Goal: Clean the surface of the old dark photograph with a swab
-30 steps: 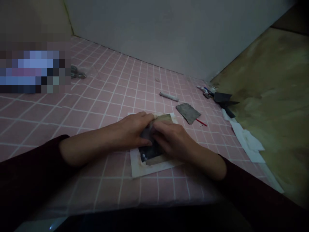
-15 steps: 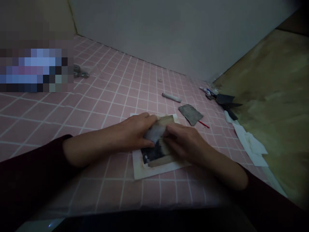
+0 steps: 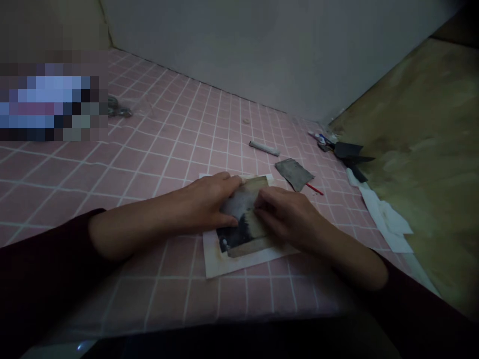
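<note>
A dark and tan rectangular sheet [image 3: 249, 237] lies on a stained white paper [image 3: 215, 267] near the table's front edge. My left hand [image 3: 213, 202] rests on the left side of the sheet, thumb and fingers apart, pressing it flat. Over the right part of the sheet, my right hand [image 3: 286, 212] is closed in a pinch with its fingertips at the surface. Whatever those fingers hold, if anything, is hidden. The sheet shows a pale greyish patch between the hands and a black area below it.
Beyond the hands are a grey cloth-like piece [image 3: 295, 173], a thin red stick [image 3: 315, 189] and a pale tube [image 3: 264, 148]. Dark flat pieces [image 3: 348, 152] and white tissue [image 3: 389, 219] lie along the right wall. A pink checked cloth [image 3: 168, 124] covers the table.
My right hand shifts slightly up and left over the sheet. My left hand stays in place on it. The whole view has moved a little.
</note>
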### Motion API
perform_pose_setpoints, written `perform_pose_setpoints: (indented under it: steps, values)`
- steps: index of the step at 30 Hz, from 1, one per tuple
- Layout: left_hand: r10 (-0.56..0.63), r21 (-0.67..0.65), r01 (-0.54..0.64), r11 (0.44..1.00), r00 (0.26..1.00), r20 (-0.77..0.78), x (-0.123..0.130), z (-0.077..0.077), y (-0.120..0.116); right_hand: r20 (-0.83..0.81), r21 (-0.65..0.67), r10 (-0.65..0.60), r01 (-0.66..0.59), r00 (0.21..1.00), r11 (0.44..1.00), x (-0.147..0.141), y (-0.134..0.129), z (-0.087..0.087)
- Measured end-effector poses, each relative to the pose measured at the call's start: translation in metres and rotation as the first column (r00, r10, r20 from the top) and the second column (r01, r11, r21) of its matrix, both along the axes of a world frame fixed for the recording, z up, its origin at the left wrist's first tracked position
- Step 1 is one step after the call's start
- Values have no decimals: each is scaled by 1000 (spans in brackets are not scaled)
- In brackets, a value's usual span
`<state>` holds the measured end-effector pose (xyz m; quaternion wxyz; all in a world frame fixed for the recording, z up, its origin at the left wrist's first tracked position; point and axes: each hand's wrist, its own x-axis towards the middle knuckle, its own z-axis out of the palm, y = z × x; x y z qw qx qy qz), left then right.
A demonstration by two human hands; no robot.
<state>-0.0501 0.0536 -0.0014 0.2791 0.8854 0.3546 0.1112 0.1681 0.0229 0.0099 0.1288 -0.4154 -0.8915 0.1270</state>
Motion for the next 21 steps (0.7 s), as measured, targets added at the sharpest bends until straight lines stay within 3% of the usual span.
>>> perform_pose_setpoints:
  steps: [4,10,16,21]
  values:
    - [3,21,-4,1000,1000,13,0,-1,0,-51,51,102,-99,994,994,-10,5,-3]
    - [-6,-1,6,1000,1000,1,0,-1,1,21,-6,6,-6,1000,1000,4,-2,0]
    - [13,-3,-13,1000,1000,-8,2,2,-1,-18,38,114,-113,993,993,-9,2,0]
    - [-1,-5,1,1000,1000,-12,1,1,0,43,-16,8,-7,999,1000,3,-1,3]
